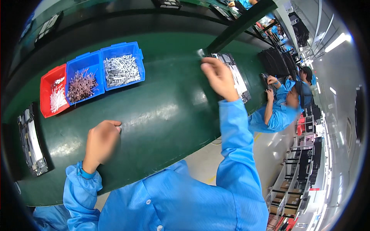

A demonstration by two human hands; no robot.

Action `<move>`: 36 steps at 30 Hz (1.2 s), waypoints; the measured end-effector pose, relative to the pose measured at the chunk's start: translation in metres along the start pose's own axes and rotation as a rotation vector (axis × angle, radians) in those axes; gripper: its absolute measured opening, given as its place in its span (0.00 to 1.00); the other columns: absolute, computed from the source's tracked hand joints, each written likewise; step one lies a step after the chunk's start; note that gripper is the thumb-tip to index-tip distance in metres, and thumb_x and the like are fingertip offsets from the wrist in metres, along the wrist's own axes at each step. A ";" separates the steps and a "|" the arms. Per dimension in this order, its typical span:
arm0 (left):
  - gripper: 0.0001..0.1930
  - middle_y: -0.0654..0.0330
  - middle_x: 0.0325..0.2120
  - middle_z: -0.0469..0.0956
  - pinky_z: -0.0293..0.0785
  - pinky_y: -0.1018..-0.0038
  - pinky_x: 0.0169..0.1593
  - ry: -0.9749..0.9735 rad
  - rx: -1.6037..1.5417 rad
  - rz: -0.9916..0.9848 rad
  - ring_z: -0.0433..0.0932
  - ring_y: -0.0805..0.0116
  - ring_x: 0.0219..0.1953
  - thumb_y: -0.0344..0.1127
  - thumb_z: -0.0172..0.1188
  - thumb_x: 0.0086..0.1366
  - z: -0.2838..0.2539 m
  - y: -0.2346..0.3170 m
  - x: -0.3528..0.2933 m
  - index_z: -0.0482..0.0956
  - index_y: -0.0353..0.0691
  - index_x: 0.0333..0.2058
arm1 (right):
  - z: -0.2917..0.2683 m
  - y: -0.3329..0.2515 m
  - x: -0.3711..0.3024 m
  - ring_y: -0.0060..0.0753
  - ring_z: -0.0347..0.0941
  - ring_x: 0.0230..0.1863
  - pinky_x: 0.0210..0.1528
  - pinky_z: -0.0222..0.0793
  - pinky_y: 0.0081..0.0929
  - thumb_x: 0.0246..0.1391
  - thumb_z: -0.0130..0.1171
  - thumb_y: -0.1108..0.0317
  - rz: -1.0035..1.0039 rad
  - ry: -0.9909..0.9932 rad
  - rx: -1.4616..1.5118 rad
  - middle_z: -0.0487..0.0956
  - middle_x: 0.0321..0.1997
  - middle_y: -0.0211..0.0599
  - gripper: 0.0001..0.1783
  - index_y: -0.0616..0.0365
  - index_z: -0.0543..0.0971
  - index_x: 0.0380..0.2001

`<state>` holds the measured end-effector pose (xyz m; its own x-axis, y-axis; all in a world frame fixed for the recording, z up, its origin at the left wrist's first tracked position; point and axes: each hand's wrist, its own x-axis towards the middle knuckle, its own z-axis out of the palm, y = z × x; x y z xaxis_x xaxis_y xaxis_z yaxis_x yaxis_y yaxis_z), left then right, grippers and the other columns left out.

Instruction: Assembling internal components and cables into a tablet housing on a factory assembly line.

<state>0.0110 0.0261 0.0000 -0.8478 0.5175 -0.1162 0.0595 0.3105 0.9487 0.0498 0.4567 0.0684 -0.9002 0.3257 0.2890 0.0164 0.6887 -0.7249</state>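
Observation:
My left hand [101,143] is over the near left part of the green table [165,96]. Its fingers are curled, with index finger and thumb close together; whatever they may hold is too small to make out. Farther off to the right, my right hand [220,79] reaches beside a black and silver flat electronic assembly [239,79]. Thumb and fingers are pinched, and a small blurred shiny piece [200,53] shows just beyond the fingertips. I cannot tell whether the fingers touch that piece.
A red bin [45,96] with white pieces adjoins two blue bins [142,73] of brown wired parts and white-silver parts. Another flat assembly [34,140] lies at far left. A dark post [243,25] rises behind my right hand. A co-worker [283,104] works at the right.

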 end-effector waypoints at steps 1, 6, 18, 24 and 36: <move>0.09 0.71 0.14 0.63 0.57 0.77 0.20 -0.020 -0.035 -0.029 0.61 0.85 0.16 0.30 0.63 0.70 0.000 0.004 0.000 0.84 0.30 0.44 | 0.013 0.008 0.007 0.31 0.80 0.53 0.56 0.75 0.29 0.66 0.64 0.64 0.046 -0.117 -0.047 0.83 0.52 0.44 0.23 0.64 0.76 0.60; 0.10 0.72 0.14 0.64 0.59 0.78 0.18 -0.068 -0.079 -0.041 0.63 0.85 0.14 0.31 0.62 0.72 0.001 0.010 -0.001 0.83 0.30 0.46 | 0.051 0.068 0.042 0.56 0.76 0.62 0.64 0.72 0.42 0.60 0.67 0.57 0.040 0.179 -0.380 0.79 0.60 0.58 0.31 0.69 0.76 0.58; 0.09 0.71 0.13 0.63 0.58 0.77 0.21 -0.050 -0.008 -0.010 0.65 0.84 0.16 0.29 0.63 0.70 -0.007 -0.007 0.000 0.84 0.33 0.46 | 0.108 0.070 0.042 0.56 0.78 0.53 0.59 0.72 0.44 0.56 0.66 0.64 -0.115 0.306 -0.199 0.82 0.48 0.53 0.18 0.63 0.82 0.47; 0.12 0.55 0.26 0.85 0.77 0.71 0.30 -0.088 -0.025 -0.032 0.82 0.72 0.26 0.37 0.63 0.71 -0.009 -0.010 0.002 0.83 0.37 0.48 | 0.112 0.017 0.033 0.49 0.80 0.51 0.56 0.74 0.40 0.57 0.67 0.66 -0.286 0.211 -0.351 0.83 0.50 0.49 0.15 0.61 0.84 0.46; 0.18 0.56 0.35 0.77 0.73 0.63 0.43 1.067 1.085 0.294 0.77 0.58 0.38 0.29 0.71 0.55 -0.111 -0.031 -0.055 0.83 0.42 0.46 | 0.114 0.071 0.085 0.54 0.71 0.60 0.65 0.65 0.43 0.70 0.55 0.61 -0.307 0.160 -0.550 0.76 0.58 0.52 0.19 0.65 0.77 0.55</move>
<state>-0.0028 -0.1004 0.0099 -0.6791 0.0198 0.7338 0.2261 0.9567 0.1834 -0.0747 0.4593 -0.0296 -0.8244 0.1244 0.5522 0.0272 0.9831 -0.1808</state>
